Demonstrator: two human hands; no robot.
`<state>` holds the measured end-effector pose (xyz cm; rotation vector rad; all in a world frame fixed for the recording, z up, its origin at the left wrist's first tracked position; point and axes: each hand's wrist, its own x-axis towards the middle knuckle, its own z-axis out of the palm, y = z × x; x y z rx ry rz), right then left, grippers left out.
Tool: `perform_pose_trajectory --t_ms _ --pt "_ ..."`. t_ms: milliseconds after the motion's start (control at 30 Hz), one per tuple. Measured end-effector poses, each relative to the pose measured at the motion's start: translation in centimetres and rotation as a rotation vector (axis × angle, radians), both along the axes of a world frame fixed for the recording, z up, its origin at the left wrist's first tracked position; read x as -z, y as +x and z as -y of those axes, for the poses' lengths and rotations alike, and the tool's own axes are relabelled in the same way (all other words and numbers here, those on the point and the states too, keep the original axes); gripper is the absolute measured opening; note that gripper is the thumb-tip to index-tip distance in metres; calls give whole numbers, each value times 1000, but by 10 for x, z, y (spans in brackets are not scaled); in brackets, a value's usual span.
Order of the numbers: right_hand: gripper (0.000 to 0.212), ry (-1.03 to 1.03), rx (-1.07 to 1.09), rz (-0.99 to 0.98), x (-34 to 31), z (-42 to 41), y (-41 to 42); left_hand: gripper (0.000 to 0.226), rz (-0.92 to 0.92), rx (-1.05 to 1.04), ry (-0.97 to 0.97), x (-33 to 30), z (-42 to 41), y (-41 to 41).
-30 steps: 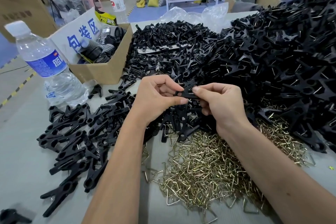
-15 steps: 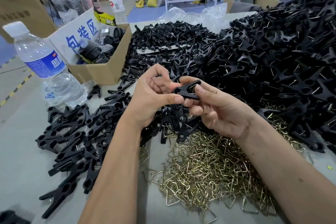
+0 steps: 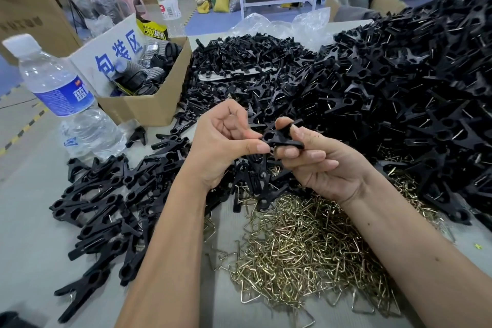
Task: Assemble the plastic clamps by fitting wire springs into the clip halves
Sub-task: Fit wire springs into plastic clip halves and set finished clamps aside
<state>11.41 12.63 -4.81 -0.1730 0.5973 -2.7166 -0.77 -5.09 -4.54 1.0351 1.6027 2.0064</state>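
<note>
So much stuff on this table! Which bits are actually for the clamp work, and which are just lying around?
For the job:
black clip held in both hands
heaps of black clip halves
brass wire springs

Lying about:
water bottle
cardboard box
plastic bag

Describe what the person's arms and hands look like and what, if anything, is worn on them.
Both forearms are bare to the frame edge: no sleeves, gloves, watch or rings show. The left hand and right hand have short, unpainted nails. Dark smudges mark the right hand's fingers.

Water bottle [image 3: 62,104] — cardboard box [image 3: 149,106] beside
</note>
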Motion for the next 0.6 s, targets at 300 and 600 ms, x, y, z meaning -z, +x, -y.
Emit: perform_pose_trajectory --t_ms 300,600 --pt "30 706 414 -72 -28 -22 -9 32 4 -306 -48 0 -8 -3" --pt "27 2334 942 79 -109 -77 -81 27 -12 -779 -555 -25 -13 -91"
